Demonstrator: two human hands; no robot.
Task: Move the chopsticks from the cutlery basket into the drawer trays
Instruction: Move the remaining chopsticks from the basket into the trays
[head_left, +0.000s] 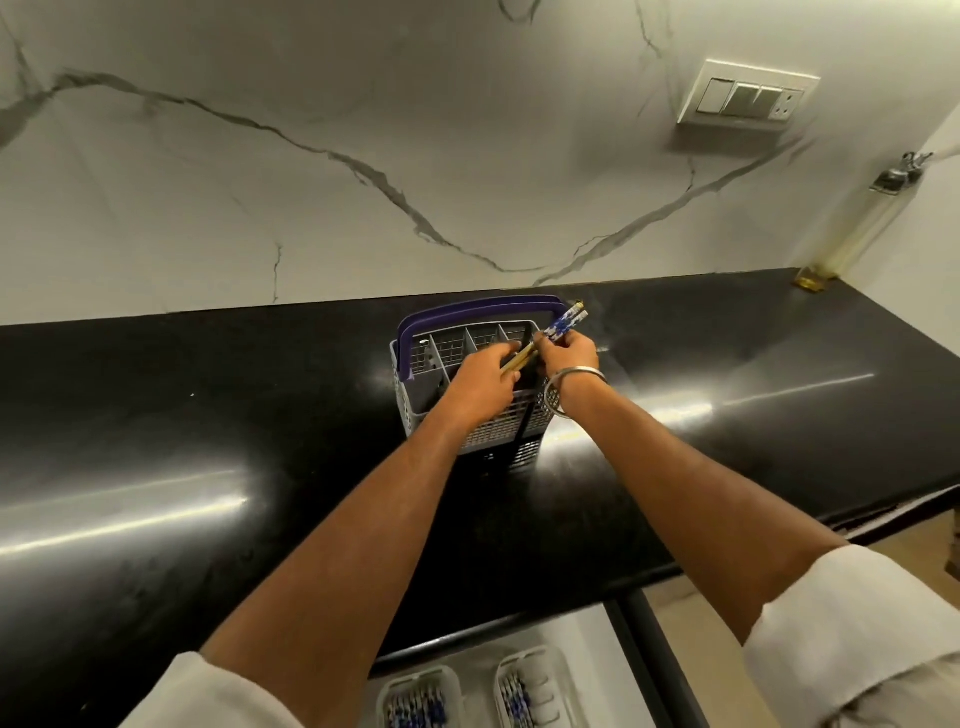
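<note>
Both hands are lifting chopsticks (545, 340) over the basket (467, 415) on the tabletop (208, 415): right hand (566, 353) gripping, left hand (480, 376) pinching. Next, probably carrying them down to the drawer trays (421, 696).

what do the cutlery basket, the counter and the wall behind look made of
Cutlery basket: apparently moulded plastic, matt grey lattice walls with a purple handle. Counter: likely polished black stone, glossy, showing bright streaks of reflected light. Wall: white marble or a marble-look slab, with grey veins and a soft sheen.
</note>
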